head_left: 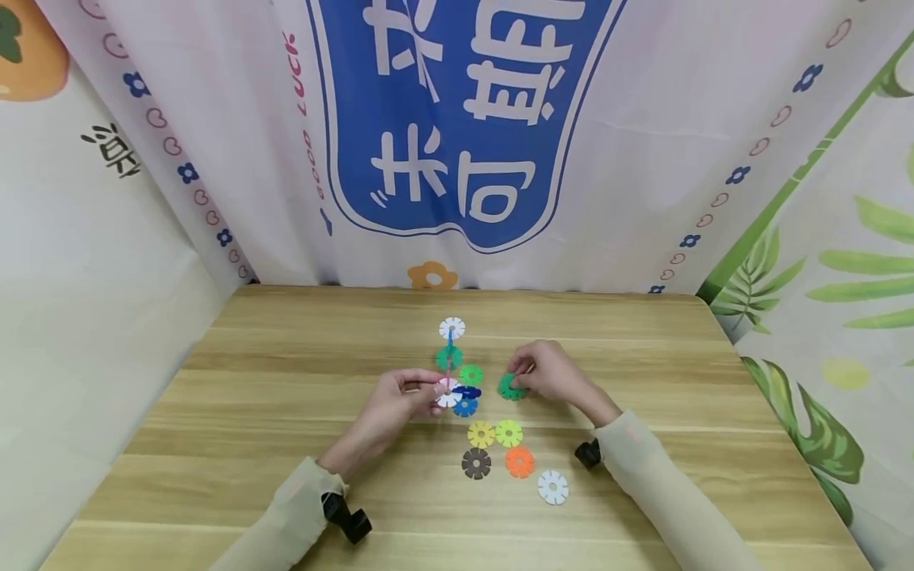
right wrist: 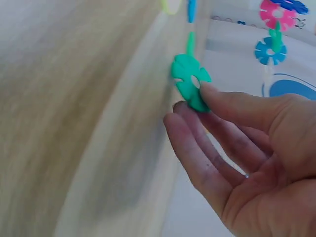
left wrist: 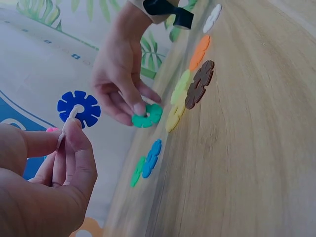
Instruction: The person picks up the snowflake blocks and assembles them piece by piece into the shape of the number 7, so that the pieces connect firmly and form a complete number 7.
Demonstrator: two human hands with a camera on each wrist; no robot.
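Slotted plastic snowflake discs are joined into a chain, with a white disc (head_left: 452, 327) at its far end and a green disc (head_left: 449, 358) further in. My left hand (head_left: 389, 408) pinches a white disc of this chain (left wrist: 74, 111) between thumb and fingers. A dark blue disc (left wrist: 88, 109) is joined to that white one. To its right, my right hand (head_left: 555, 379) pinches a separate green disc (right wrist: 189, 81) by its edge, thumb on one face. That green disc is near the tabletop; whether it touches is hard to tell.
Loose discs lie on the wooden table (head_left: 286, 444): light green (head_left: 471, 374), blue (head_left: 466, 407), yellow (head_left: 481, 434), lime (head_left: 509, 433), brown (head_left: 476, 463), orange (head_left: 520, 462) and white (head_left: 553, 487). A printed curtain (head_left: 643, 159) hangs behind the table.
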